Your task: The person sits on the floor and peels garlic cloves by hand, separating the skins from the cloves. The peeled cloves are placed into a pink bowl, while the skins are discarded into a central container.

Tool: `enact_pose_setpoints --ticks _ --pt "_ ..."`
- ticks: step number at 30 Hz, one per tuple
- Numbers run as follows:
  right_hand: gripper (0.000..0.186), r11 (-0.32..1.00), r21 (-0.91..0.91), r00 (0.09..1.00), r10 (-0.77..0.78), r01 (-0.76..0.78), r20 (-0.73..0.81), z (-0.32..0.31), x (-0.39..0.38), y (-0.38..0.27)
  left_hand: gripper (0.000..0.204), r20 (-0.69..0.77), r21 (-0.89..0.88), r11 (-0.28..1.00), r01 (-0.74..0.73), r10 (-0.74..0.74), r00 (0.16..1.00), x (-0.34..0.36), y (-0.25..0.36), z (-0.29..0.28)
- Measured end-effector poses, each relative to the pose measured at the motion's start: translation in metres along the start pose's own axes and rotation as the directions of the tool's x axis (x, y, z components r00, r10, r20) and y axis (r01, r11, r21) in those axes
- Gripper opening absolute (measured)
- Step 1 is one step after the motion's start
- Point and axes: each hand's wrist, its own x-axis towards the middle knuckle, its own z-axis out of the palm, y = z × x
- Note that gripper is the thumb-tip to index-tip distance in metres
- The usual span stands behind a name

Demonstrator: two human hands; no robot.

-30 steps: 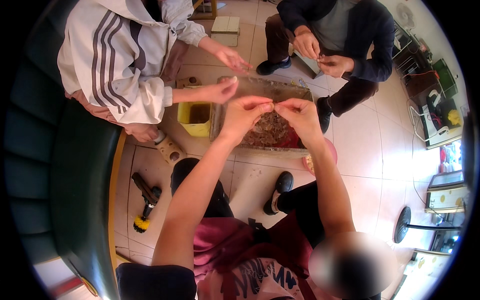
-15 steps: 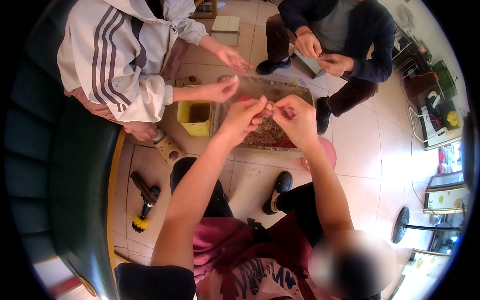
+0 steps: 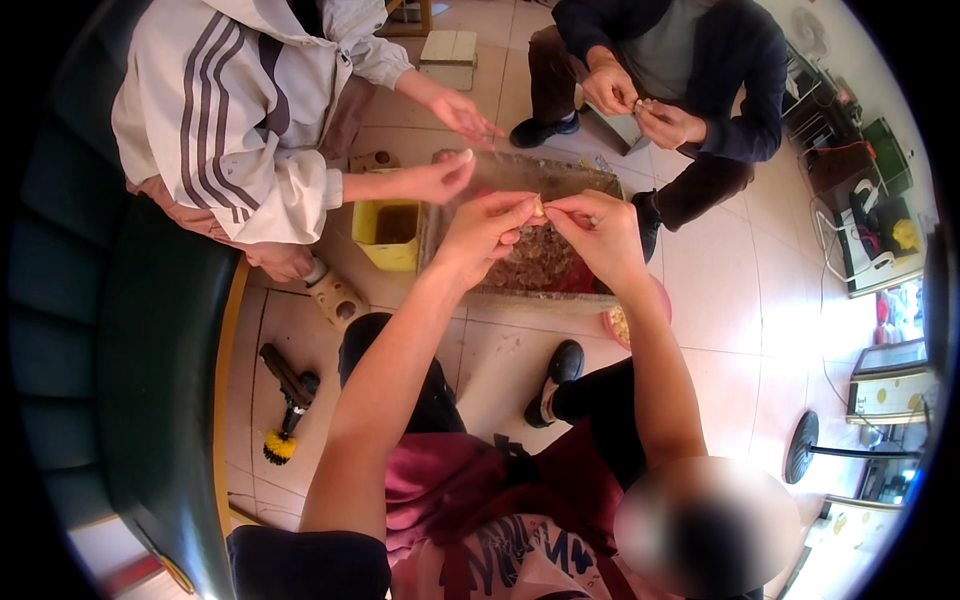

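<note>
Over a grey crate (image 3: 525, 300), my left hand (image 3: 478, 238) pinches a small pale garlic clove (image 3: 540, 208) between thumb and fingers. My right hand (image 3: 603, 232) is closed too, its thumb and forefinger pinching the clove's other side; whether they grip the clove or its skin is too small to tell. Beneath both hands the crate holds a heap of brownish papery skins (image 3: 535, 262) with some red showing. Partly hidden by my right forearm, a pink basin (image 3: 660, 297) stands beside the crate with pale cloves (image 3: 619, 326) in it.
A yellow bucket (image 3: 385, 262) stands left of the crate. Two people sit across from me, their hands (image 3: 440, 180) (image 3: 665, 125) near or over the crate's far side. A brush with yellow bristles (image 3: 279, 447) lies on the floor beside a dark green sofa (image 3: 160, 330).
My right hand has shifted slightly right, its fingers now straighter. More of the pale clove and of the basin's contents shows. The co-worker at the right has moved their hands slightly.
</note>
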Motion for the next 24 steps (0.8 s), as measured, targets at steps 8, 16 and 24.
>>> enact_pose_setpoints --ticks 8,16,24 --pt "0.007 0.999 0.041 1.0 0.009 -0.01 0.015 0.003 -0.001 -0.002 0.028 -0.026 0.033 0.999 -0.039 0.04 0.999 0.001 -0.003 0.002" --pt "0.012 0.997 -0.069 0.998 0.041 -0.045 -0.057 0.001 0.001 0.006 0.031 0.014 0.014 1.0 0.008 -0.008 1.0 -0.001 0.0 0.006" --pt "0.018 0.975 0.075 0.978 0.208 -0.209 0.023 -0.004 0.003 0.008 0.023 -0.071 0.116 0.991 -0.06 0.069 0.995 0.001 -0.003 0.006"
